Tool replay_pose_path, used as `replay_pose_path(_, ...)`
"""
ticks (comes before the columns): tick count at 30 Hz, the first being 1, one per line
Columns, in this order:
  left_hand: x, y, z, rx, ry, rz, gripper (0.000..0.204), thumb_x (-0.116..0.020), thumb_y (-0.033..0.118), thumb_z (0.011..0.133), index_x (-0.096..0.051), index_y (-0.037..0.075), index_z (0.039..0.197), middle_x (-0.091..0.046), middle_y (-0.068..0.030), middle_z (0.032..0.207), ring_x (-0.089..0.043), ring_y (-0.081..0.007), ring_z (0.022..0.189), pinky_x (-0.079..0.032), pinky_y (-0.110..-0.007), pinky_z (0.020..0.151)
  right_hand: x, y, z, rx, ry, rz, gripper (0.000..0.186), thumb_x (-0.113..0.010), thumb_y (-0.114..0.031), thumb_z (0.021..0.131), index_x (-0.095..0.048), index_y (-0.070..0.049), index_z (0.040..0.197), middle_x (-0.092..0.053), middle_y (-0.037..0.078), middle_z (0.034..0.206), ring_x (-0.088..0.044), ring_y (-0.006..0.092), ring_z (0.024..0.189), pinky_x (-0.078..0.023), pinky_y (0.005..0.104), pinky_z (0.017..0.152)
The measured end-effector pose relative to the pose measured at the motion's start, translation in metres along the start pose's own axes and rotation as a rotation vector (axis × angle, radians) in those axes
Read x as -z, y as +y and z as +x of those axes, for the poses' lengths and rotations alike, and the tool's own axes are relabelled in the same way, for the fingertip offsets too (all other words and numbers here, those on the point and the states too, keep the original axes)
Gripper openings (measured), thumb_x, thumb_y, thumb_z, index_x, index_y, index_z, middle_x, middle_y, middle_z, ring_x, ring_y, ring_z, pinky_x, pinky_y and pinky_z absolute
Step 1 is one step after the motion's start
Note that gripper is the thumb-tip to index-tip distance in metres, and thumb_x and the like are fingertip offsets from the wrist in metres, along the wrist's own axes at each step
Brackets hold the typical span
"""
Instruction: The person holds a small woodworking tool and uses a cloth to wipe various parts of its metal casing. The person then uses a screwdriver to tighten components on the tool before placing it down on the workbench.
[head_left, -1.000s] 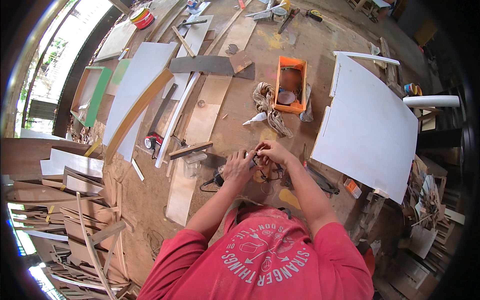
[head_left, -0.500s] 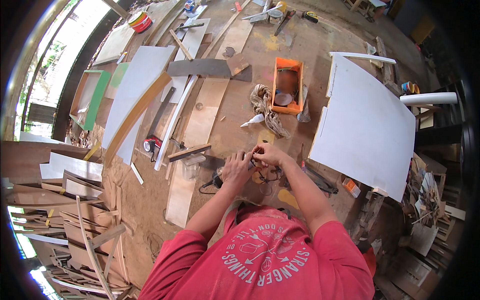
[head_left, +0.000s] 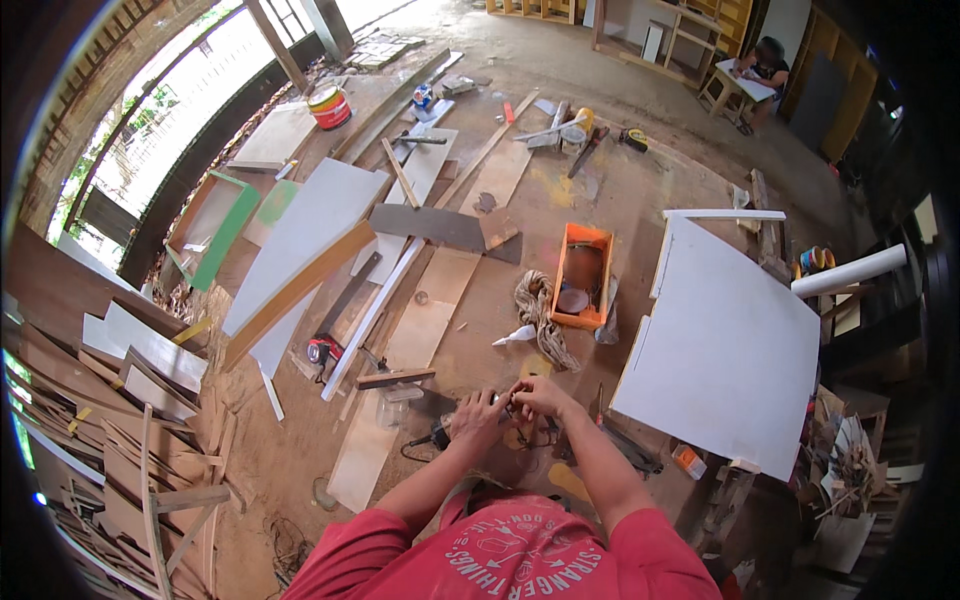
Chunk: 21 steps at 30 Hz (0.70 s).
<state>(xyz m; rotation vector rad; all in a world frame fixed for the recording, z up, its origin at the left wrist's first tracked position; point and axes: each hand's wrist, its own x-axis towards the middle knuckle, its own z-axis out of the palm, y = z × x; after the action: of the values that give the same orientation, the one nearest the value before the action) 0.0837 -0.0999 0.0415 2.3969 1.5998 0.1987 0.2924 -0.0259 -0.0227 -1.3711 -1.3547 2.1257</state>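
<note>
Close together in front of my chest, my left hand (head_left: 476, 419) and my right hand (head_left: 538, 398) meet over a dark corded power tool (head_left: 440, 437). The left hand is wrapped over the tool's body, hiding most of it. The right hand's fingers are pinched at the end of the tool, on something small that I cannot make out. A black cord loops beside the tool. Just left of my hands lie a wooden strip with a dark edge (head_left: 396, 378) and a small clear container (head_left: 398, 397).
An orange crate (head_left: 583, 233), a bundled rag (head_left: 535, 300) and a white squeeze bottle (head_left: 515, 336) lie ahead. A large white panel (head_left: 720, 340) is at right. White boards (head_left: 305, 240), a tape measure (head_left: 322, 349) and a paint bucket (head_left: 329, 107) lie left. Another person (head_left: 768, 68) sits far back.
The view has tilted up, so everything sits lower in the picture and the far floor with a seated person now shows. My hands stay together at the tool with little visible change.
</note>
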Motion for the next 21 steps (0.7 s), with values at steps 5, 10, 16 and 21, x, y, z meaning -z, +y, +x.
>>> replay_pose_path(5,-0.003,0.0,0.002,-0.031,0.045,0.031,0.059,-0.077,0.055,0.09,-0.066,0.017,0.134,-0.067,-0.0095,0.123,-0.065,-0.0308,0.114,-0.051,-0.046,0.095,0.001,0.003,0.004,0.029,0.02,-0.064,0.028,-0.067,-0.015,0.098,-0.07,0.002,0.121,-0.075,0.009,0.093,-0.071,0.015,0.063,-0.061,0.0306,0.055)
replay_pose_path(10,-0.006,0.0,0.0,-0.032,0.108,-0.007,0.057,-0.078,0.055,0.089,-0.068,0.017,0.13,-0.067,-0.0096,0.118,-0.065,-0.0307,0.112,-0.051,-0.046,0.095,0.002,0.006,-0.001,0.083,-0.001,-0.029,0.026,-0.073,-0.015,0.098,-0.071,0.004,0.117,-0.075,0.011,0.09,-0.072,0.0154,0.065,-0.061,0.0305,0.055)
replay_pose_path(16,-0.012,-0.006,0.0,-0.031,0.039,0.029,0.058,-0.075,0.059,0.091,-0.066,0.018,0.131,-0.068,-0.0113,0.122,-0.066,-0.0311,0.114,-0.051,-0.046,0.097,0.004,0.011,0.001,0.059,-0.006,0.039,0.025,-0.076,-0.013,0.1,-0.073,0.0,0.12,-0.077,0.01,0.094,-0.075,0.0154,0.071,-0.063,0.0305,0.063)
replay_pose_path(21,-0.01,-0.004,0.0,-0.038,0.061,0.022,0.058,-0.078,0.056,0.09,-0.067,0.017,0.131,-0.066,-0.0093,0.122,-0.064,-0.0301,0.116,-0.05,-0.046,0.096,0.001,0.015,0.001,0.195,0.011,0.136,0.024,-0.073,-0.01,0.098,-0.072,0.001,0.119,-0.078,0.009,0.094,-0.076,0.0162,0.074,-0.063,0.0317,0.066)
